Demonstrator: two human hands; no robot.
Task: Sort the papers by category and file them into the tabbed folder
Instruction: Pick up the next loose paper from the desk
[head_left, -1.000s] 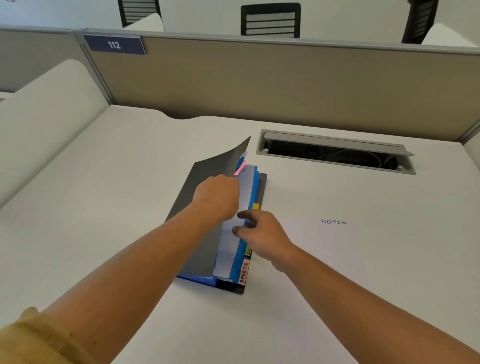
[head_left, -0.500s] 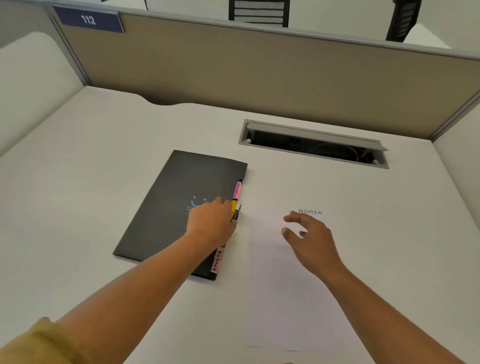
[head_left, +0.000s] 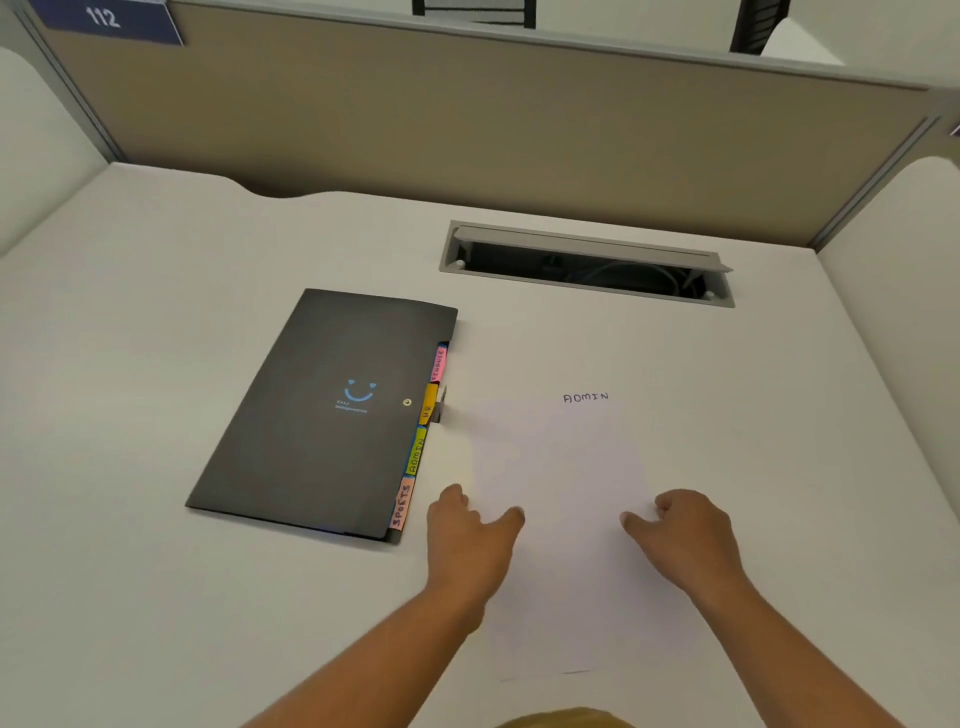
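a single white sheet of paper (head_left: 561, 493) headed "admin" is lying flat on a pale desk (head_left: 156, 364), just right of a closed black folder (head_left: 322, 410) with coloured tabs down its right edge. the left hand (head_left: 467, 535) and right hand (head_left: 680, 535) are sitting at the sheet's two long edges, fingers loosely curled and thumbs touching the paper, gripping nothing as far as shows. the sheet is looking light, floppy and easily creased, so taking both side edges is probably going to keep it flat. the green admin tab (head_left: 415, 454) is likely marking its slot.
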